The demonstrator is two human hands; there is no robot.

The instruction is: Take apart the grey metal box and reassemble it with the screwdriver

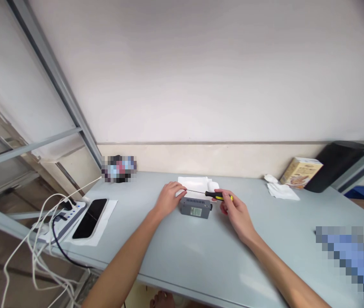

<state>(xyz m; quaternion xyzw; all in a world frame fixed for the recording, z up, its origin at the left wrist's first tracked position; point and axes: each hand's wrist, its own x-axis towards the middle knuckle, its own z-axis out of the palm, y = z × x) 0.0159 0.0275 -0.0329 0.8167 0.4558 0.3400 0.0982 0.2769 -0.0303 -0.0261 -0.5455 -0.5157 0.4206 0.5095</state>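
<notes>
A screwdriver [214,195] with a black and yellow handle lies in my right hand [235,209], its fingers closed around the handle. The thin metal shaft points left, level above the desk. At the shaft's tip, my left hand [170,199] has thumb and forefinger closed; anything small between them is too tiny to make out. Just below both hands, a dark grey metal box [196,208] with a row of slots along its top edge and a pale label on its front stands on the desk. A small black knob or connector sticks out at its right end.
Behind the box lie white paper [193,182] and a rounded white object [213,186]. A phone [91,218] and a power strip [69,222] with tangled cables sit left. Tissues [282,191], a yellow carton [301,173] and a black cylinder [335,164] stand at the back right.
</notes>
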